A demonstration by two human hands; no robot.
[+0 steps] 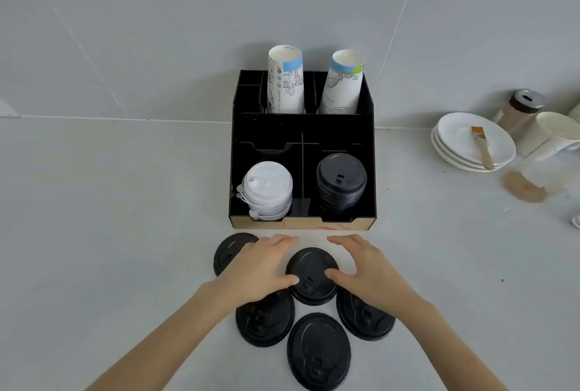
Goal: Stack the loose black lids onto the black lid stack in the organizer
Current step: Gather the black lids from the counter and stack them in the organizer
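Note:
Several loose black lids lie on the grey counter in front of the black organizer (pixel 303 136). The middle lid (pixel 312 274) sits between my two hands and overlaps the lids beside it. My left hand (pixel 263 268) is on its left and my right hand (pixel 367 268) on its right; both thumbs touch its near part, with the fingers spread past its far edge. Other lids lie at far left (pixel 230 252), lower left (pixel 265 320), bottom centre (pixel 318 351) and right (pixel 365 320). The black lid stack (pixel 341 183) stands in the organizer's front right compartment.
A white lid stack (pixel 266 191) fills the front left compartment. Two paper cup stacks (pixel 285 83) (pixel 343 86) stand at the organizer's back against the wall. To the right are white plates (pixel 496 152) with a brush (pixel 481 145), a jar (pixel 521 111), paper cups (pixel 552 136) and spilled brown powder (pixel 524 191).

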